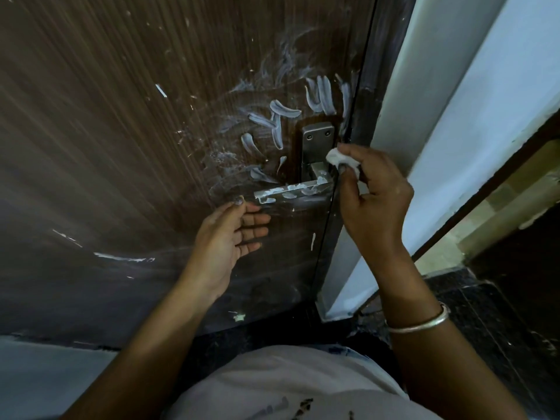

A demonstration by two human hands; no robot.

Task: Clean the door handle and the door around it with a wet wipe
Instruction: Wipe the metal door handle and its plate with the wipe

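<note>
1. Your right hand [375, 189] pinches the balled-up wet wipe [341, 160] between thumb and fingertips, pressing it against the right edge of the handle plate [316, 147], just above where the lever joins it.
2. Your left hand [225, 234] is spread and holds nothing; its fingers reach toward the free end of the door handle [291, 192], with the thumb tip just beside that end. Whether it touches the door [121, 131] cannot be told.
3. What looks done: very little. The upper part of the plate, around its two screws, appears clean, but that may simply never have been smeared.
4. What looks left on the handle: white smears sit along the top of the lever from end to end.
5. What looks left on the door: thick white streaks [281, 116] above and left of the plate, a hazy smudged patch further left, more streaks along the door edge above the plate, and scattered flecks lower down.
6. My judgement: you are at an early stage, with nearly the whole job ahead.
</note>
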